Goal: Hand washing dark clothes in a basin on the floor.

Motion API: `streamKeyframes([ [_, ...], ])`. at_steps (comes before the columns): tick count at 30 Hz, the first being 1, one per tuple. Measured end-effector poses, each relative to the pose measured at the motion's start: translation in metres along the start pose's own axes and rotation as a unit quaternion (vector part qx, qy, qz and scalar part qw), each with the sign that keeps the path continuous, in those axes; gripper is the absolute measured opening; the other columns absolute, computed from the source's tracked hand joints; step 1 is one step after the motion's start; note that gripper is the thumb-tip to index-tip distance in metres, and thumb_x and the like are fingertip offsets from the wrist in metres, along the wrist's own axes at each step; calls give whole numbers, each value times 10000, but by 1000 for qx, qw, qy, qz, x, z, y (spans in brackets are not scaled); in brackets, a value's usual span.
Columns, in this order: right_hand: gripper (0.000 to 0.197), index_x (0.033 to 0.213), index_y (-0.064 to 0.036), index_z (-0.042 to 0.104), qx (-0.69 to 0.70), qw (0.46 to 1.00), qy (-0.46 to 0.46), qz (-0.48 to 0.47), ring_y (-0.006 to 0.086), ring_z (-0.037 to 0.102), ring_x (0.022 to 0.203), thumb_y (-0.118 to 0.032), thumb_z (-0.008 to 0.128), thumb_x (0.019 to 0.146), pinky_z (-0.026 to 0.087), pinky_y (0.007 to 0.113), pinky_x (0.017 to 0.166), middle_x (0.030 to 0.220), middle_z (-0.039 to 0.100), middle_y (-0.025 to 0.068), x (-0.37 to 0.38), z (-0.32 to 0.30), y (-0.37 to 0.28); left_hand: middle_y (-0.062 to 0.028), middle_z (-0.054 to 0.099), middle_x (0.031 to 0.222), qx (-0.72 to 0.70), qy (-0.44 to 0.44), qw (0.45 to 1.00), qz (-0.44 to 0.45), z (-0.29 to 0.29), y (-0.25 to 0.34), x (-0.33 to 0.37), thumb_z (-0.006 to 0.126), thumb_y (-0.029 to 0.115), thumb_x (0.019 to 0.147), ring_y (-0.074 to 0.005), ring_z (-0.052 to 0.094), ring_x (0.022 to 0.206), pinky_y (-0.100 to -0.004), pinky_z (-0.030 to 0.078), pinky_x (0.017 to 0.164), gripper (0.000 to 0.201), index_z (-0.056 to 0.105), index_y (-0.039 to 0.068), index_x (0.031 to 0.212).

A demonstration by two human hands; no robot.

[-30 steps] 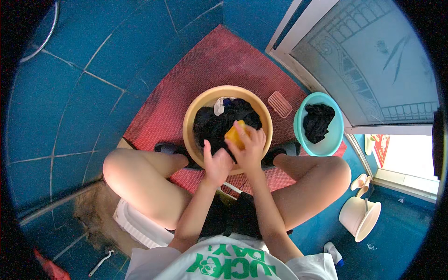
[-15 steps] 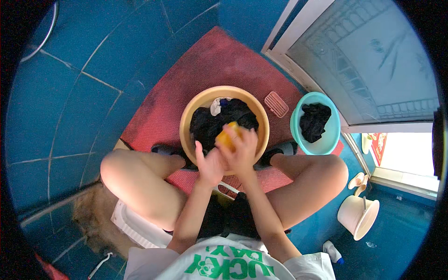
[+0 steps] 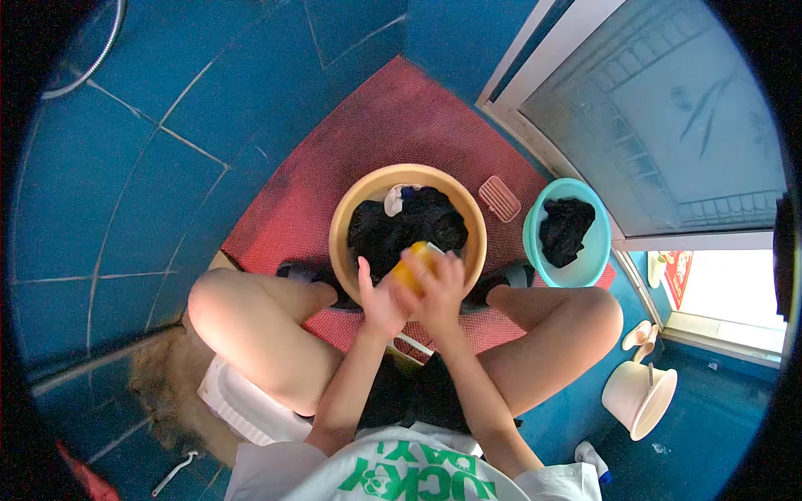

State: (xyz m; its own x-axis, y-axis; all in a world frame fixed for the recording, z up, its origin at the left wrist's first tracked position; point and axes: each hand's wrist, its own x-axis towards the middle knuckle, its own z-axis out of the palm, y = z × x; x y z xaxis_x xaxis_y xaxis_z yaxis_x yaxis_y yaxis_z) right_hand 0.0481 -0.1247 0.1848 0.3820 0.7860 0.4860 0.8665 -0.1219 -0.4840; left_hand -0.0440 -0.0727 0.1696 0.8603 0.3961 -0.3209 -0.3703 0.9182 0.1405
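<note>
Over the near rim of a tan basin (image 3: 341,242), my two hands meet. My right hand (image 3: 439,288), slightly blurred, is closed around a yellow bar of soap (image 3: 409,271). My left hand (image 3: 384,307) lies against it with the palm turned up and the thumb stretched out; its other fingers are partly hidden behind the right hand. Dark wet clothes (image 3: 401,230) fill the basin, with a small white and blue cloth (image 3: 394,200) at the far side.
A pink soap dish (image 3: 499,199) lies on the red mat (image 3: 359,125). Right of it stands a turquoise basin (image 3: 532,242) holding a black garment (image 3: 566,230). Farther right are a frosted door (image 3: 660,117), a white bucket (image 3: 626,397) and slippers (image 3: 639,336). A white sock (image 3: 591,457) lies near the bucket.
The whole view has shifted slightly, with everything a little lower in the picture. My hands stay together over the basin, the soap still in the right one.
</note>
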Motion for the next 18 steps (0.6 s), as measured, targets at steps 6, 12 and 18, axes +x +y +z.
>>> streamKeyframes([
  [6, 476, 1092, -133, 571, 75, 988, 27, 135, 300, 455, 793, -239, 696, 645, 374, 405, 689, 952, 525, 125, 18, 16, 26, -87, 489, 1178, -61, 40, 996, 43, -18, -4, 5, 215, 727, 744, -223, 495, 1040, -344, 322, 948, 863, 385, 40, 1239],
  [12, 478, 1082, -154, 577, 32, 997, -20, -62, 300, 460, 821, -262, 694, 631, 380, 401, 723, 957, 522, 124, 5, 2, -1, -64, 529, 756, -55, 285, 955, 66, 21, -3, 7, 212, 708, 767, -206, 489, 791, -325, 389, 739, 678, 485, 93, 687],
  [18, 450, 1090, -171, 570, 4, 1000, -11, 14, 291, 461, 827, -322, 659, 676, 364, 435, 779, 953, 519, 119, 1, 1, 5, -95, 475, 1172, -39, 68, 996, 34, 11, -3, -2, 228, 716, 753, -228, 442, 1104, -348, 296, 982, 830, 438, 33, 1175],
])
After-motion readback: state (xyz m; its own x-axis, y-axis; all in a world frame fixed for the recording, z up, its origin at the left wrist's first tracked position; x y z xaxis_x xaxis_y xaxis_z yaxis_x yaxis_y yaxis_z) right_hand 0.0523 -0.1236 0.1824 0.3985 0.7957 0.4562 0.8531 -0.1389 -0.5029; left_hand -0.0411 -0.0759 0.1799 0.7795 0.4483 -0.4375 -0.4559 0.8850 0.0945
